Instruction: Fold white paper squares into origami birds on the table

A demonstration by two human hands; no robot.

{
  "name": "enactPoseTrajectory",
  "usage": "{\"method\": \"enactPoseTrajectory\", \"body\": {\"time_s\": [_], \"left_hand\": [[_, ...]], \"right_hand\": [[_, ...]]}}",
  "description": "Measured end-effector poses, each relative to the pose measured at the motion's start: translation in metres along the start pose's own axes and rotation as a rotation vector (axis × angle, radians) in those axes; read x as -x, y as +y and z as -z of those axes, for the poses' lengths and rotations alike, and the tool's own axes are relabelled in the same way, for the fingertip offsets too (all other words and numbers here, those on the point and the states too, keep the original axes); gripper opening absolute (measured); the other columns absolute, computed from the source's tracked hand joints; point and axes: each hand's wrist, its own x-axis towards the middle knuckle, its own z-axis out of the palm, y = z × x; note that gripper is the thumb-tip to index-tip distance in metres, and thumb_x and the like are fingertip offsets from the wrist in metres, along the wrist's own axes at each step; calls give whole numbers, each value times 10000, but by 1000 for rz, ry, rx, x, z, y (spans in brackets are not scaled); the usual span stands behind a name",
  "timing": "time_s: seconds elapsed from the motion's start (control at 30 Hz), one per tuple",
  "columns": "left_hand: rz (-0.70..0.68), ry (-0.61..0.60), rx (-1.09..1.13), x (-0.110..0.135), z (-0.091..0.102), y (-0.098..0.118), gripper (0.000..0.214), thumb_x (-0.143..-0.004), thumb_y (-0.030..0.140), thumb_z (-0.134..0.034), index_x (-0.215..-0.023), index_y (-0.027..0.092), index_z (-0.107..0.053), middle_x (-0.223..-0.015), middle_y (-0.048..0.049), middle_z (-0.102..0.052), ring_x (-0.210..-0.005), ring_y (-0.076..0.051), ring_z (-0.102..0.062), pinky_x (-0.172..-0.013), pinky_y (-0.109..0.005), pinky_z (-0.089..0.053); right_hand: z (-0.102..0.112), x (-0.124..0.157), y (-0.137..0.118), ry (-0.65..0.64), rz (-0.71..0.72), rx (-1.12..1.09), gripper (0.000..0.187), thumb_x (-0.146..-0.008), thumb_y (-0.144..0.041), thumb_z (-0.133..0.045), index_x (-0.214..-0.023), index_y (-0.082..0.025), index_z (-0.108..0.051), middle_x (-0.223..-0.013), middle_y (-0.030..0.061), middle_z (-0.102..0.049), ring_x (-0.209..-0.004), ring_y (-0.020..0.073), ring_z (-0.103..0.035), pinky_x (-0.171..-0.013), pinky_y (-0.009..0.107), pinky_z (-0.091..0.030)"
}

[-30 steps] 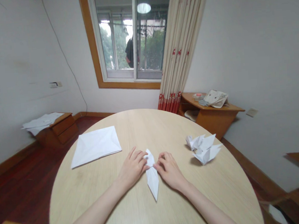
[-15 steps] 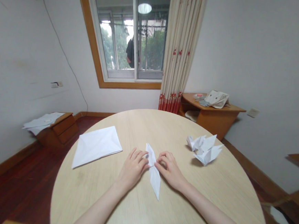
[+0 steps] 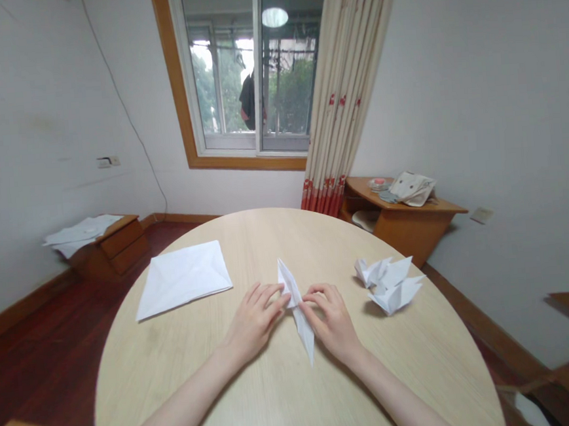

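Observation:
A long, narrow, pointed piece of folded white paper [image 3: 303, 329] lies between my hands near the front middle of the round wooden table [image 3: 279, 397]. Its far tip stands up off the table and its near tip points toward me. My left hand [image 3: 251, 320] pinches the paper's middle from the left with fingers curled. From the right, my right hand [image 3: 332, 321] pinches the same spot, fingers bent. A stack of creased white sheets [image 3: 184, 277] lies to the left. Two finished folded paper figures [image 3: 391, 283] sit to the right.
A low wooden cabinet [image 3: 109, 243] with white sheets on top stands by the left wall. A corner desk [image 3: 403, 220] with a bag on it stands at the back right, beside a curtain. More paper lies on a wooden surface at the lower left corner.
The paper's far tip has lifted and lengthened upward, and the whole piece has turned a little, its near tip swinging right. My right hand moved slightly right.

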Motion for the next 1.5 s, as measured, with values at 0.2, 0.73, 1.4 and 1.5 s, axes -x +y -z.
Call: {"method": "enactPoseTrajectory", "body": {"time_s": [0.2, 0.73, 1.4, 1.5], "left_hand": [[-13, 11, 52, 0, 3, 1, 429, -931, 90, -395, -1335, 223, -446, -1344, -124, -520, -1250, -236, -466, -1047, -496, -368], [76, -15, 148, 1, 2, 6, 537, -867, 56, -391, -1380, 215, -376, -1252, -99, -565, -1171, -232, -506, -1057, -479, -361], [240, -55, 95, 5, -9, 0, 283, -818, 64, -465, -960, 215, -657, -895, -29, -694, -890, -221, -571, -916, -424, -418], [255, -70, 74, 3, -6, 3, 168, -885, 177, -497, -937, 213, -652, -881, -25, -684, -881, -220, -563, -901, -421, -413]], "right_hand": [[5, -1, -5, 36, 99, 101, 153, -927, -236, -502, -945, -206, -651, -940, 86, -622, -899, 228, -566, -787, 377, -447], [13, -6, -10, -95, 286, 340, 203, -910, -126, -447, -902, -195, -638, -903, 79, -670, -908, 224, -577, -817, 393, -437], [-3, 5, -5, -415, 45, 11, 231, -937, -194, -445, -970, -212, -673, -1051, 76, -707, -1004, 217, -643, -953, 444, -459], [-4, 5, -1, -405, 10, -75, 268, -920, -135, -433, -1015, -212, -671, -1078, 75, -696, -1025, 203, -633, -914, 380, -505]]}}
